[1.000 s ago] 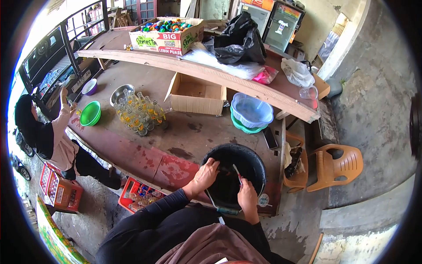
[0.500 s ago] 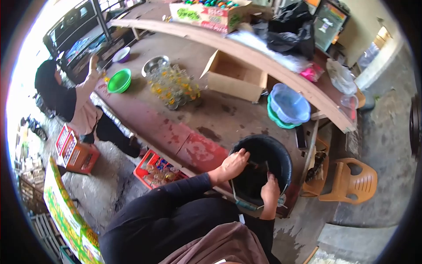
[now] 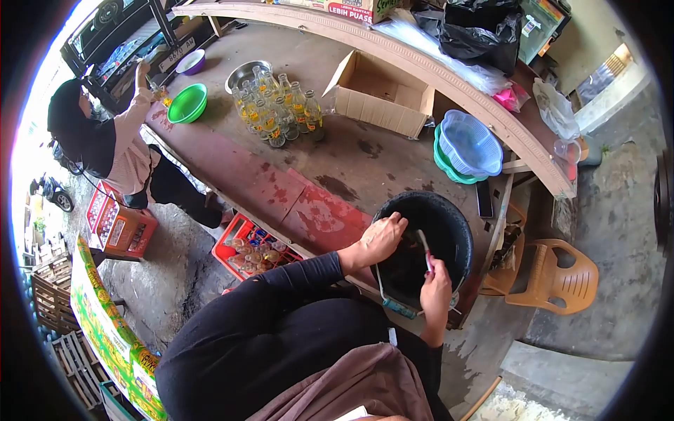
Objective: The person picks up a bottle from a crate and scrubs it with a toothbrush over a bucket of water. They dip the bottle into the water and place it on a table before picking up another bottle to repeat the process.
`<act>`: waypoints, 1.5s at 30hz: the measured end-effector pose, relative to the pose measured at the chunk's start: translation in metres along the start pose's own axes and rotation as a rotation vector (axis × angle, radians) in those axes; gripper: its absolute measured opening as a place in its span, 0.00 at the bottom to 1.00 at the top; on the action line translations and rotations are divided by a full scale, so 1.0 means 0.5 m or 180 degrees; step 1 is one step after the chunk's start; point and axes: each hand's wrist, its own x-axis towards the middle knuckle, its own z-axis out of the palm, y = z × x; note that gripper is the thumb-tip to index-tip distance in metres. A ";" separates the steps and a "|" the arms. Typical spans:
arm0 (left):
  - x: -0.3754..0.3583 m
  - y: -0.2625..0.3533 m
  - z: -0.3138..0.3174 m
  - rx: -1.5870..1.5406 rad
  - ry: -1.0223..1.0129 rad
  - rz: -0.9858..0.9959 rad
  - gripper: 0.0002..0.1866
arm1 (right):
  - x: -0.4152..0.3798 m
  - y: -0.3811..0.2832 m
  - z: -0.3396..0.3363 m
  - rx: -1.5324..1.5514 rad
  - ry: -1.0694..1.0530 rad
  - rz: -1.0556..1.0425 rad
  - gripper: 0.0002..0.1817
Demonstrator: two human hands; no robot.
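A black bucket (image 3: pixel 460 224) stands at the near edge of the table, its inside dark. Over its left rim reaches my left hand (image 3: pixel 382 240), fingers curled down and closed; what they hold, if anything, I cannot make out. A pale smear shows on the back of that hand. On the right side of the bucket, my right hand (image 3: pixel 437 286) grips the red handle of a slim toothbrush-like brush (image 3: pixel 425 247), its pale end pointing into the bucket.
Glass bottles (image 3: pixel 274 109) cluster on the table near a metal bowl (image 3: pixel 235 81), a green basin (image 3: pixel 188 104) and a cardboard box (image 3: pixel 379 105). Blue basket (image 3: pixel 469 144) and phone (image 3: pixel 484 200) lie right. A red crate (image 3: pixel 228 247) sits below; another person (image 3: pixel 116 144) stands left.
My right hand has raised the brush, so more of it shows above the dark inside of the bucket. My left hand stays over the rim. The camera view has shifted slightly.
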 end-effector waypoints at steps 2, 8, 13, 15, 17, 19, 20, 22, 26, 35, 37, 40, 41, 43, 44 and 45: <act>-0.004 0.000 0.002 0.0022 -0.0009 0.0050 0.17 | 0.012 0.020 0.005 -0.0252 -0.0089 0.0286 0.14; 0.009 -0.002 -0.002 0.0272 -0.0085 0.0076 0.16 | -0.005 -0.039 -0.011 0.0490 -0.0046 -0.0318 0.14; 0.010 -0.004 0.003 0.0370 -0.0171 0.0154 0.16 | 0.033 0.005 0.003 -0.0520 -0.0094 0.0391 0.14; 0.008 -0.002 0.003 0.0430 -0.0184 0.0051 0.15 | 0.015 -0.009 0.011 -0.0231 -0.0032 0.0084 0.14; 0.005 -0.005 0.006 0.0400 -0.0179 0.0101 0.14 | -0.007 -0.022 0.021 0.0417 0.0002 -0.0371 0.15; 0.005 -0.006 0.006 0.0304 -0.0050 0.0169 0.14 | -0.013 -0.031 0.006 0.0273 -0.0006 -0.0334 0.14; 0.007 -0.009 0.011 0.0299 -0.0081 0.0045 0.15 | -0.003 -0.015 0.009 0.0118 0.0019 -0.0155 0.15; 0.004 -0.004 0.008 0.0264 -0.0090 0.0065 0.15 | 0.018 0.037 0.023 -0.0220 -0.0020 0.0316 0.15; 0.002 -0.006 0.008 0.0132 -0.0010 0.0074 0.17 | 0.002 0.004 0.013 0.0326 -0.0112 -0.0040 0.16; 0.002 -0.006 0.011 0.0317 0.0117 0.0221 0.16 | 0.037 0.032 0.020 -0.0650 -0.0268 0.0676 0.18; 0.003 -0.008 0.016 0.0300 0.0185 0.0230 0.14 | 0.027 0.003 0.019 -0.0409 -0.0154 0.0380 0.17; 0.002 0.002 0.008 0.0236 0.0112 0.0140 0.14 | 0.016 0.003 0.022 -0.0082 -0.0035 0.0087 0.17; 0.000 -0.001 0.012 0.0214 0.0167 0.0156 0.14 | 0.028 0.006 0.018 0.0013 0.0008 0.0022 0.17; -0.001 0.002 0.005 0.0244 0.0060 0.0129 0.16 | 0.053 0.039 0.021 -0.0498 -0.0208 0.0506 0.17; 0.001 0.002 0.005 0.0225 0.0057 0.0147 0.16 | 0.065 0.045 0.020 -0.0593 -0.0302 0.0668 0.17; 0.001 0.001 0.006 0.0189 0.0043 0.0159 0.16 | 0.070 0.050 0.024 -0.0702 -0.0407 0.0842 0.17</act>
